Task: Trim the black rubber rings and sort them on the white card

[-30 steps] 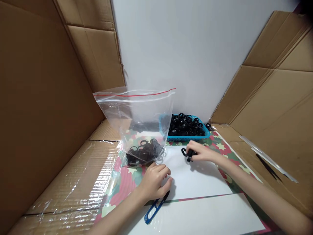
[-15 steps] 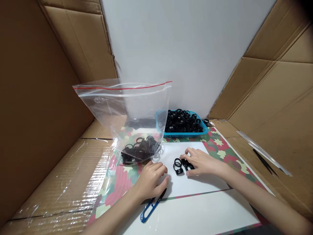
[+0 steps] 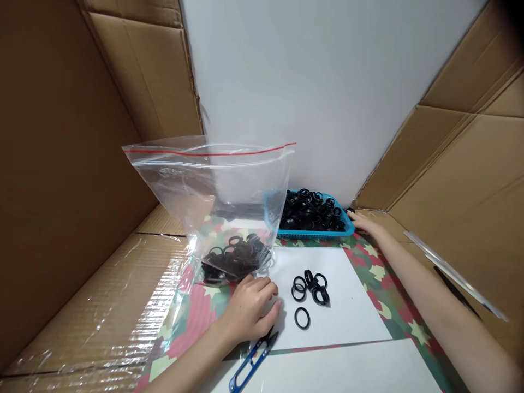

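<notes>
Left of centre: clear zip bag (image 3: 213, 191), mouth up, apparently to keep its black rings (image 3: 235, 262) settled at the bottom. Lower centre: left hand (image 3: 252, 308), fingers loosely curled around nothing visible, beside the bag; blue snips (image 3: 245, 363) alongside, presumably for easy reach. Centre: loose black rings (image 3: 313, 284) on a white sheet (image 3: 347, 322), which sets them off clearly. Right of centre: blue basket (image 3: 319, 234), heaped with rings, its walls containing them; right hand (image 3: 366, 224) at its right corner, fingers extended, grip cannot be told. Surface: camouflage-patterned cover (image 3: 380, 295) under the sheet. Room: cardboard panel (image 3: 61, 136) left, pale wall (image 3: 327, 98) behind, second cardboard panel (image 3: 470, 174) right.
</notes>
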`<state>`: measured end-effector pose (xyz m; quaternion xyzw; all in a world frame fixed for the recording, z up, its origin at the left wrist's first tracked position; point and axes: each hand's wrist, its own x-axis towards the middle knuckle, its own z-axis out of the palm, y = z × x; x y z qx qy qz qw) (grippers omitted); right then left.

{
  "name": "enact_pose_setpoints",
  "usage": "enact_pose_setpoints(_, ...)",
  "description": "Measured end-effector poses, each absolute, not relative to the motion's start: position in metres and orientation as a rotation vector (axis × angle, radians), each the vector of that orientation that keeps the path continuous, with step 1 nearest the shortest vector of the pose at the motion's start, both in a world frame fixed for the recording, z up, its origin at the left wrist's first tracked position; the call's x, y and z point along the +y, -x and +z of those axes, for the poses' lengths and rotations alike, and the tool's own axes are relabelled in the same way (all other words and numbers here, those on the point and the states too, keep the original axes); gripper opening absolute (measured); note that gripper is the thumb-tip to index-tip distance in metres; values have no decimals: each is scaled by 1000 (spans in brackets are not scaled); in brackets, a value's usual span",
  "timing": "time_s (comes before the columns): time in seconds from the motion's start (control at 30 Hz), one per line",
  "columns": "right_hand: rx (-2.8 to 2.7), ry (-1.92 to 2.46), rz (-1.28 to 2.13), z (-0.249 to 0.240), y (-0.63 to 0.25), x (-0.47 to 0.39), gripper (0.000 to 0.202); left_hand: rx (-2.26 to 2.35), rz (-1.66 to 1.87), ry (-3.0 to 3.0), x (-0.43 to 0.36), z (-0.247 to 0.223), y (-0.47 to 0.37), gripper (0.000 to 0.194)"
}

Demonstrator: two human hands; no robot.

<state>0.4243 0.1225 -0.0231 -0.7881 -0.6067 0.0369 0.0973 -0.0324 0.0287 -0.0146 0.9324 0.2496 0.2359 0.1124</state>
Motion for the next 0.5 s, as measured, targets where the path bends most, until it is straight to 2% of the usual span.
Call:
enact_pose_setpoints(0.07, -1739, 2379, 101, -30, -430, 130, 16, 751, 702, -2734, 31, -14, 34, 8)
enact_pose_setpoints(0.23, -1477, 2503, -64, -34, -452, 144, 35, 739, 708, -2774, 30, -11, 34, 9)
enact_pose_setpoints(0.4, -1448, 2514, -43, -42, -446, 154, 25, 702, 718, -2807, 27, -10, 32, 8)
enact_pose_setpoints(0.5, -1442, 2441, -60, -32, -440, 148, 27, 700, 722, -2805, 27, -8, 33, 9)
